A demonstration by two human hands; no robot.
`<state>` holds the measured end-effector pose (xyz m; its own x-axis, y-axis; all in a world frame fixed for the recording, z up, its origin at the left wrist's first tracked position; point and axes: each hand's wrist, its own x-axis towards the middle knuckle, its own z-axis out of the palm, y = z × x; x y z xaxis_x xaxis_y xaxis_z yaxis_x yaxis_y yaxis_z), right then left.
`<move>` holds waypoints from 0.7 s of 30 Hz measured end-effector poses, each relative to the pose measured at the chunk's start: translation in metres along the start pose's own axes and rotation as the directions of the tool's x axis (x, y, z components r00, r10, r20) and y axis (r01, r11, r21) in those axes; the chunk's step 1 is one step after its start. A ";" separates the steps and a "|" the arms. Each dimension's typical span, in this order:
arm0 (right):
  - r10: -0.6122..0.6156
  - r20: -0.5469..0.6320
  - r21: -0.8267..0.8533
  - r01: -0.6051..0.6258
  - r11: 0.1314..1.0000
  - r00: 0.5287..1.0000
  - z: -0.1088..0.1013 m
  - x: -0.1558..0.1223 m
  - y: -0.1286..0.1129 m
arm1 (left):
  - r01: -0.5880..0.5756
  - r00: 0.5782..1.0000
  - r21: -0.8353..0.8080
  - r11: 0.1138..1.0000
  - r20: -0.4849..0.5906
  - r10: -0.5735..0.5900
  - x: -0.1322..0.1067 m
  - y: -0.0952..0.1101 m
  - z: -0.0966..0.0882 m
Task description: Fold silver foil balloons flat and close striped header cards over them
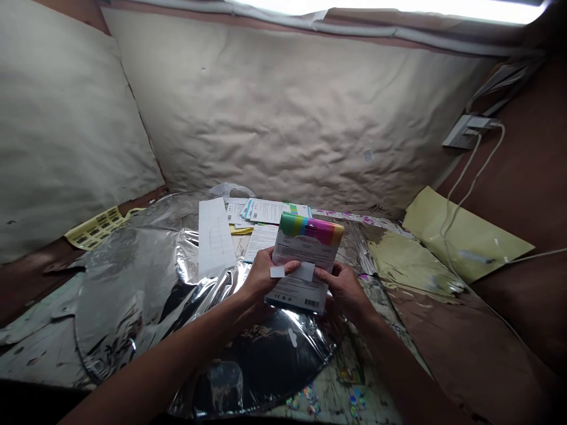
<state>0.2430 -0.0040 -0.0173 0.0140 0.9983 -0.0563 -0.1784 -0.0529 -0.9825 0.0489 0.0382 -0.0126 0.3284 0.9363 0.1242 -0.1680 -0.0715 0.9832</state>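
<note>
Between my two hands is a flat retail package [305, 245], its printed back towards me, with a rainbow-coloured top band, a hang hole and a barcode low on the right. My left hand [261, 274] grips its left edge, thumb across the front. A small white sticker [277, 272] sits at that thumb. On the right edge, my right hand [348, 289] is closed with its thumb on a white label [303, 271] lying across the middle of the package. The fingers behind the package are hidden. Below lies shiny dark plastic film [266, 360].
A white paper sheet [216, 239] lies left of my hands. Behind are several printed cards [270, 211]. Yellow paper [469, 236] rests at the right, crossed by a white cable from a wall socket [469, 131]. Small shiny round stickers [310, 400] lie near the front edge.
</note>
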 end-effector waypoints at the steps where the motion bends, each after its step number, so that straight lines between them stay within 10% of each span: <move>1: -0.005 -0.005 -0.008 0.005 1.000 1.000 0.001 0.000 0.000 | -0.005 1.000 -0.002 1.000 -0.012 0.005 0.000 0.000 0.000; 7: -0.150 -0.066 -0.210 0.133 0.969 0.987 0.005 -0.002 -0.005 | 0.005 0.998 -0.059 0.998 -0.058 -0.008 0.002 -0.001 0.003; 10: -0.544 -0.219 -0.570 0.346 0.745 0.810 0.010 -0.011 -0.015 | -0.030 0.991 0.021 0.999 -0.127 0.033 0.003 -0.004 0.002; 12: -0.696 -0.120 -0.705 0.433 0.562 0.708 0.017 -0.018 -0.022 | -0.068 0.987 0.067 0.995 -0.139 0.076 0.003 -0.006 0.000; 16: -0.598 0.271 -0.702 0.580 0.413 0.755 0.039 -0.022 -0.026 | -0.178 0.976 0.114 0.977 -0.103 0.190 0.002 -0.005 -0.002; 21: -0.540 0.320 -0.699 0.579 0.421 0.778 0.057 -0.018 -0.021 | -0.225 0.964 0.173 0.959 -0.101 0.244 -0.001 0.001 0.002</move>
<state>0.1908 -0.0193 0.0143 -0.2074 0.8132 0.5438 0.6203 0.5391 -0.5697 0.0504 0.0360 -0.0120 0.1818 0.9203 0.3463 -0.0737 -0.3384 0.9381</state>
